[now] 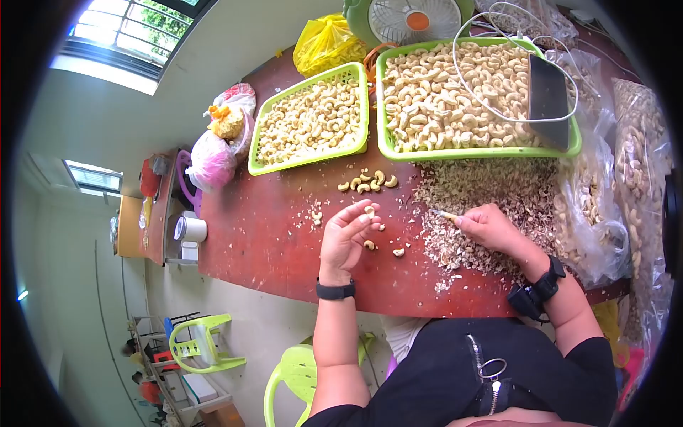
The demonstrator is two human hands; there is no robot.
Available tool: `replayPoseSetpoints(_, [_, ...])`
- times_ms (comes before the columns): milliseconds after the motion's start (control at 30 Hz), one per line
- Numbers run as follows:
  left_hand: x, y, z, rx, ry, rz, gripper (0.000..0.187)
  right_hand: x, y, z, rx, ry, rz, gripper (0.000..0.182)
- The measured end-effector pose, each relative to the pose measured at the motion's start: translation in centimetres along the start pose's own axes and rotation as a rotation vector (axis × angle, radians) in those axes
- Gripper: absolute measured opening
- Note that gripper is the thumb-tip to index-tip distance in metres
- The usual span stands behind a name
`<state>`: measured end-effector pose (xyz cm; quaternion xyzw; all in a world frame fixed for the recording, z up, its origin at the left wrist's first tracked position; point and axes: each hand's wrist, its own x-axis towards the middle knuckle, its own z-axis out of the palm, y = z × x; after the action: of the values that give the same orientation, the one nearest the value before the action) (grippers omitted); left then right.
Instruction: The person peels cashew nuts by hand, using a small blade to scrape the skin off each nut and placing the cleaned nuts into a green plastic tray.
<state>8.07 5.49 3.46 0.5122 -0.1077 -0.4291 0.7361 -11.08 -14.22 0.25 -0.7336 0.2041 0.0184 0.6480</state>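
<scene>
Between the thumb and fingertips of my left hand (343, 238) is a pale cashew (369, 211). My right hand (491, 228) grips a small knife (447, 215) with a light handle, its thin tip pointing left toward the other hand. The two hands are apart over the red table (284, 235). Just beyond my left hand sits a small group of darker cashews (366, 182). A few single cashews (398, 252) lie between the hands. Under and around my right hand spreads a heap of peeled skin flakes (455, 245).
Two green baskets full of cashews, a smaller one (263, 168) and a larger one (469, 152), stand behind. A dark tablet-like device (548, 99) and a white cable (455, 78) rest on the larger. Plastic bags of nuts (637, 142) line the right; a fan (409, 21) stands behind.
</scene>
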Motion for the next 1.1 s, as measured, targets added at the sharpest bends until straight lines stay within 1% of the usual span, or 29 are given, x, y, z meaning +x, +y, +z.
replayPoseSetpoints(100, [-0.9,-0.1,0.6,-0.013,-0.03,-0.022,0.026,-0.2,-0.1,0.1,0.001,-0.006,-0.008,0.039])
replayPoseSetpoints(167, [-1.3,-0.2,0.6,-0.111,-0.055,-0.073,0.027,-0.2,-0.1,0.1,0.002,-0.005,-0.02,0.04])
replayPoseSetpoints(200, [-1.5,-0.2,0.9,-0.111,-0.053,-0.07,0.027,-0.3,-0.2,0.2,-0.004,-0.003,-0.02,0.039])
replayPoseSetpoints(267, [-2.0,-0.5,1.6,-0.026,-0.01,-0.005,0.027,-0.3,-0.2,0.2,-0.008,-0.004,-0.02,0.039])
replayPoseSetpoints(367, [-2.4,-1.4,1.8,-0.049,-0.043,-0.058,0.028,-0.4,-0.2,0.3,0.005,-0.025,-0.037,0.04])
replayPoseSetpoints(433, [-2.8,-1.7,2.6,-0.085,-0.061,-0.08,0.025,-0.8,-1.0,0.3,0.041,-0.031,-0.028,0.041])
replayPoseSetpoints(500, [-3.0,-1.8,3.1,-0.187,-0.083,-0.107,0.022,-0.8,-0.7,0.3,0.049,-0.04,-0.027,0.041])
replayPoseSetpoints(633, [-3.4,-1.0,3.6,-0.142,-0.072,-0.132,0.018,-0.8,-0.9,0.4,0.033,-0.031,-0.028,0.039])
replayPoseSetpoints(700, [-3.4,-0.4,3.1,0.131,-0.154,-0.269,0.016,-0.8,-0.9,0.3,0.004,-0.02,-0.027,0.039])
replayPoseSetpoints(733, [-3.4,-0.2,2.9,0.129,-0.154,-0.263,0.016,-0.8,-0.9,0.1,-0.019,-0.018,-0.015,0.039])
replayPoseSetpoints(833, [-3.4,0.2,2.3,0.418,-0.214,-0.296,0.019,-0.7,-0.7,0.2,-0.029,-0.011,-0.008,0.039])
replayPoseSetpoints(900, [-3.4,-0.1,2.1,0.406,-0.229,-0.314,0.018,-0.7,-0.8,0.4,-0.013,-0.009,-0.011,0.039])
replayPoseSetpoints(967, [-3.3,-1.3,2.7,0.175,-0.043,-0.211,0.017,-0.8,-1.0,0.4,-0.011,-0.012,-0.016,0.04])
replayPoseSetpoints(1000, [-3.5,-1.7,2.9,0.098,-0.058,-0.213,0.018,-0.8,-1.1,0.4,-0.013,-0.011,-0.012,0.04])
replayPoseSetpoints(1033, [-3.7,-2.3,3.2,0.093,-0.061,-0.217,0.018,-0.8,-1.2,0.4,-0.003,-0.008,-0.031,0.039])
replayPoseSetpoints(1100, [-4.2,-3.6,4.0,-0.06,-0.026,-0.161,0.019,-1.0,-1.3,0.5,0.005,-0.002,-0.039,0.039])
